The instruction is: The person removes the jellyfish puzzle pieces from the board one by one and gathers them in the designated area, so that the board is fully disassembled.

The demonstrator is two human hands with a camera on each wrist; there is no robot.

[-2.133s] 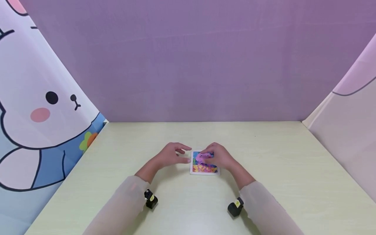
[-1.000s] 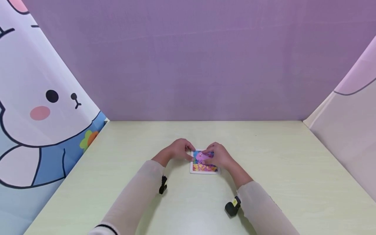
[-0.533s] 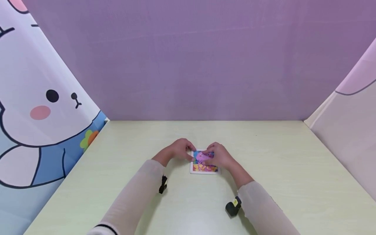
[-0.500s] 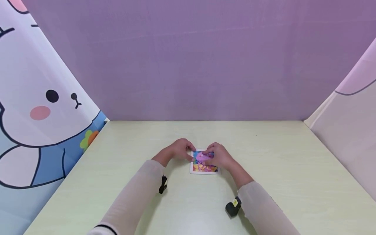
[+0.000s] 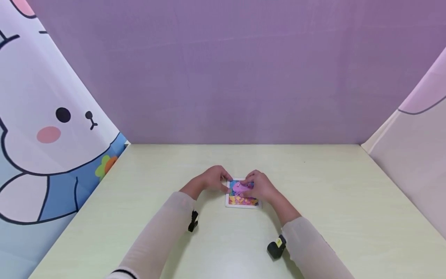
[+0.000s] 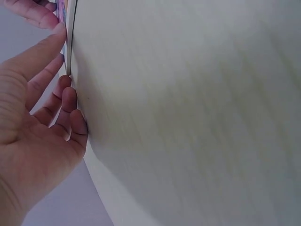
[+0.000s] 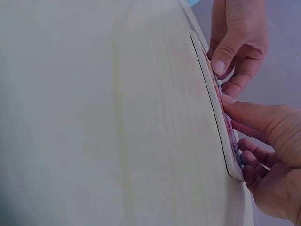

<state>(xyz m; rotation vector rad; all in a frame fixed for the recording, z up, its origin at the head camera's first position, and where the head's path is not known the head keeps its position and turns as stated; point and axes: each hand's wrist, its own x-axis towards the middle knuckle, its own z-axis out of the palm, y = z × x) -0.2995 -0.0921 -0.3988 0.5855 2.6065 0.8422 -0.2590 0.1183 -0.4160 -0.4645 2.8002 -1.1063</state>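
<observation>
A small white-bordered picture board (image 5: 244, 200), printed with a pink cartoon figure over yellow and pink flowers, lies flat on the table. My left hand (image 5: 211, 178) holds its left edge, with the thumb on the border and the fingertips at the far corner. My right hand (image 5: 262, 187) reaches over the right side, thumb and forefinger apart on the pink figure and hiding part of it. In the right wrist view, the thumb (image 7: 249, 114) of this hand lies on the picture while the other fingers curl at the board's edge. Both thumbs come close together in that view.
A pale wood-grain table (image 5: 331, 201) surrounds the board. Behind it rises a purple backdrop (image 5: 237, 73); a cartoon-printed cloth (image 5: 35, 162) hangs at the left and a pale one (image 5: 414, 155) at the right. Black wrist cameras (image 5: 276, 248) hang under the sleeves.
Since the oldest frame, my left hand has moved right and its fingertips have come onto the board's left edge. The right hand keeps nearly the same pose; the last half second shows almost no motion.
</observation>
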